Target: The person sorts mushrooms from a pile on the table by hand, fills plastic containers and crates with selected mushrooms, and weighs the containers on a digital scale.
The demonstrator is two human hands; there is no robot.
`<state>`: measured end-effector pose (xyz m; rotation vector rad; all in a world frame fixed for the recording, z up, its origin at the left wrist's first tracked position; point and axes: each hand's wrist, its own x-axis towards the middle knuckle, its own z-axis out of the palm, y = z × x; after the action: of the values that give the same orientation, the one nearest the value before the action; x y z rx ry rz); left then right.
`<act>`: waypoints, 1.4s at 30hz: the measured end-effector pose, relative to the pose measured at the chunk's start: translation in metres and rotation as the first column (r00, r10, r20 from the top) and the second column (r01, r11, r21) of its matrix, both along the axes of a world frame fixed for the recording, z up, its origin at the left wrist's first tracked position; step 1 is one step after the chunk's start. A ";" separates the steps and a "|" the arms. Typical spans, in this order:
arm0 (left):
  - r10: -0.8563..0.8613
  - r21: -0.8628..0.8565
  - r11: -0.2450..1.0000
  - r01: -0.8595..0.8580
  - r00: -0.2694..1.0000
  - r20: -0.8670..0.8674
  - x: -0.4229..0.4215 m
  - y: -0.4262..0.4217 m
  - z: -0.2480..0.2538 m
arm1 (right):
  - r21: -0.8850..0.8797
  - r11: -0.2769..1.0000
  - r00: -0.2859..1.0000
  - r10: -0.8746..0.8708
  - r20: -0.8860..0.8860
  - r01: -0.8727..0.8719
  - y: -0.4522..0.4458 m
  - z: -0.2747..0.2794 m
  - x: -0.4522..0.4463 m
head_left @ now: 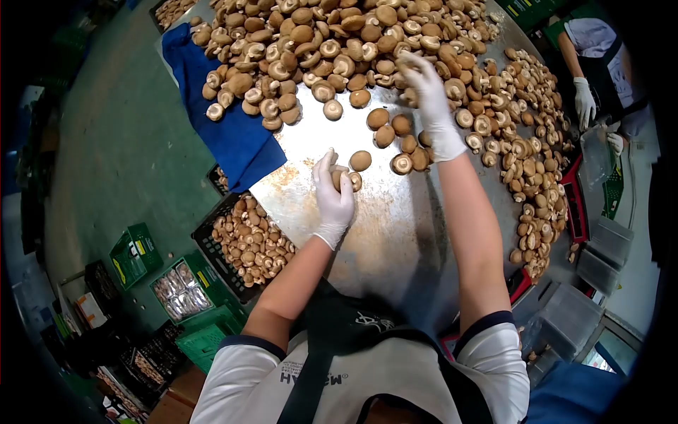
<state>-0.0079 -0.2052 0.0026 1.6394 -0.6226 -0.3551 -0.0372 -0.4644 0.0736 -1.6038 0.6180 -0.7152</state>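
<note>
My left hand [333,201], in a white glove, is over the bare metal table [374,247], its thumb and fingers closed around a brown-capped mushroom [340,179]. Against its fingertips shows a second mushroom [355,181], stem side in view. My right hand [428,95], also gloved, reaches to the near edge of the big mushroom heap [304,35]. Its fingers are apart and slightly blurred, with mushrooms just under them. Between my hands lie several loose mushrooms [378,118], some cap up and some stem up.
A blue cloth [226,141] hangs over the table's left edge. Below it stands a black crate [205,237] of mushrooms, near green crates [135,254]. More mushrooms [533,169] line the right side. At far right is a co-worker's gloved hand [584,102], near clear plastic boxes [572,314].
</note>
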 end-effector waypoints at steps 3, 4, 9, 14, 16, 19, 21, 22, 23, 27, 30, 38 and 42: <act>-0.005 0.037 0.999 0.001 0.994 0.110 0.002 0.000 -0.007 | -0.570 0.781 0.777 -0.185 -0.601 -0.255 0.038 -0.012 0.032; -0.014 0.028 1.000 0.012 0.996 0.089 0.002 -0.001 -0.002 | -0.618 0.727 0.714 -0.261 -0.650 -0.298 0.052 -0.022 0.037; 0.005 0.024 1.000 -0.008 0.991 0.136 0.001 -0.001 -0.007 | -0.457 0.889 0.809 -0.239 -0.537 -0.040 0.033 -0.036 0.030; 0.001 0.020 1.000 -0.003 0.991 0.132 0.000 -0.001 -0.009 | 0.461 0.876 0.989 -0.112 -0.094 0.143 0.000 0.001 -0.015; 0.002 0.005 1.000 -0.002 0.993 0.117 -0.001 -0.002 -0.008 | 0.218 0.976 0.977 0.040 -0.210 0.007 0.007 0.027 -0.020; -0.001 0.034 0.999 -0.005 0.985 0.174 -0.001 -0.002 -0.007 | -0.461 0.845 0.684 -0.168 -0.710 -0.270 0.038 0.035 -0.001; 0.008 0.078 0.997 -0.028 0.969 0.248 0.001 -0.002 -0.008 | -0.479 0.739 0.475 -0.243 -0.846 -0.474 0.054 0.004 0.012; 0.012 0.100 0.994 -0.042 0.958 0.287 0.002 -0.002 -0.006 | -0.513 0.687 0.462 -0.282 -0.841 -0.515 0.063 0.003 0.016; -0.005 0.118 0.993 -0.025 0.970 0.241 0.002 -0.002 -0.005 | -0.543 0.631 0.450 -0.321 -0.833 -0.554 0.070 0.003 0.018; -0.032 0.196 0.980 -0.030 0.951 0.307 -0.002 -0.010 0.004 | -0.427 0.694 0.416 -0.198 -0.888 -0.580 0.054 0.001 0.026; -0.097 0.258 0.966 0.014 0.945 0.311 0.001 -0.016 0.006 | -0.428 0.800 0.559 -0.142 -0.817 -0.421 0.049 0.003 0.008; -0.097 -0.025 0.995 0.097 0.873 -0.478 0.040 -0.028 0.002 | 0.195 0.926 0.936 -0.284 -0.210 0.325 0.041 -0.004 -0.064; -0.322 -0.330 0.943 0.043 0.373 -0.870 0.042 -0.012 0.056 | 0.674 0.737 0.952 -0.239 0.189 0.051 0.083 0.032 -0.116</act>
<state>0.0338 -0.2174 0.0590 0.8584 0.0481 -1.2173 -0.1533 -0.3815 0.1054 -0.7794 0.7057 -0.7032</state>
